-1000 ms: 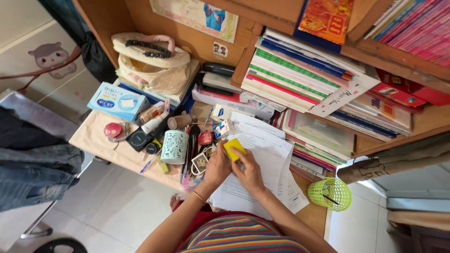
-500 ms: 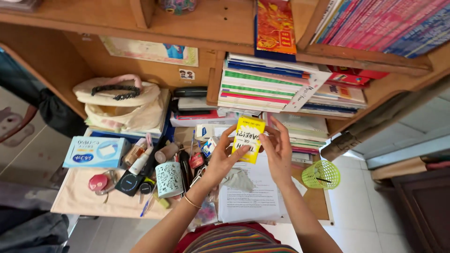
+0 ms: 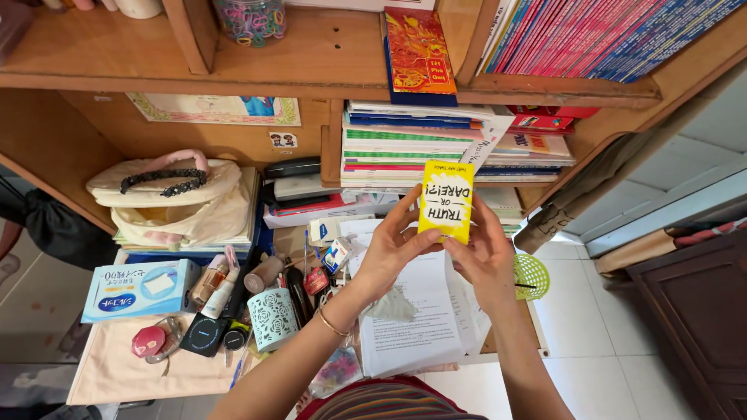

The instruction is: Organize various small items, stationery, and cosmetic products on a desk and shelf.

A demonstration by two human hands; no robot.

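Above the cluttered desk (image 3: 109,373), at centre frame: yellow card box (image 3: 446,201) held upright in the air, in front of the stacked books (image 3: 420,144) on the lower shelf. Left hand (image 3: 391,247): fingers curled round the box's left edge and lower corner, thumb against its face, gripping. Right hand (image 3: 486,257): fingers closed on the box's right edge and bottom, gripping. Thin bracelet (image 3: 331,323) on the left wrist.

Directly beneath the hands: loose printed papers (image 3: 416,319) spread on the desk. Just right of the right hand: green mesh cup (image 3: 533,276), partly hidden behind the wrist. Left of the papers: pale cut-out pen holder (image 3: 272,319), standing upright among small bottles and pens. Further left: light blue tissue box (image 3: 140,289) lying flat; round pink item (image 3: 148,341) near it. Behind these: cream fabric bag (image 3: 175,202) with a black beaded headband (image 3: 163,180) resting on top. On the upper shelf: red-and-gold booklet (image 3: 418,50) upright, clear jar of coloured bands (image 3: 249,19) to its left.
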